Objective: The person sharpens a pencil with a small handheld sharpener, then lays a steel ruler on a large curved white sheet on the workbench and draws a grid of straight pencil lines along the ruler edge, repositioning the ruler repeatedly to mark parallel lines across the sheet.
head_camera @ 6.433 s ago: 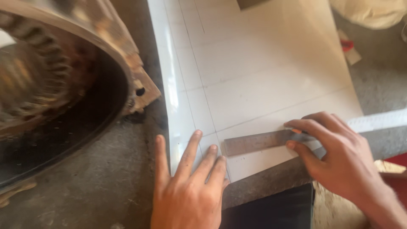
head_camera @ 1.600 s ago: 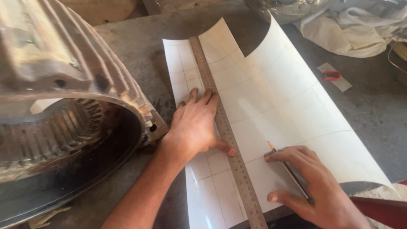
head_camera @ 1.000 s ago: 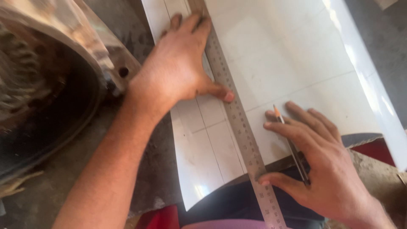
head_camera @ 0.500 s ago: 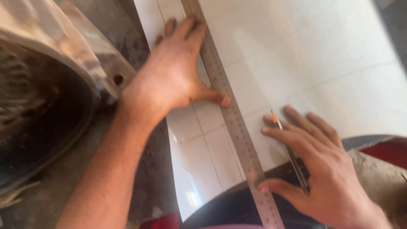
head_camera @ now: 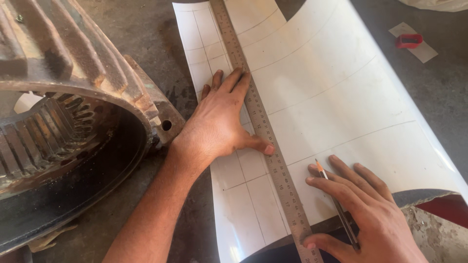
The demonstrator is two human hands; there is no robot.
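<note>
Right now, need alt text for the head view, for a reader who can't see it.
A left hand presses a long steel ruler flat on a white sheet ruled with pencil lines, while the right hand, holding an orange-tipped pencil, steadies the ruler's near end. A rusty ribbed motor housing sits to the left on the grey concrete floor.
</note>
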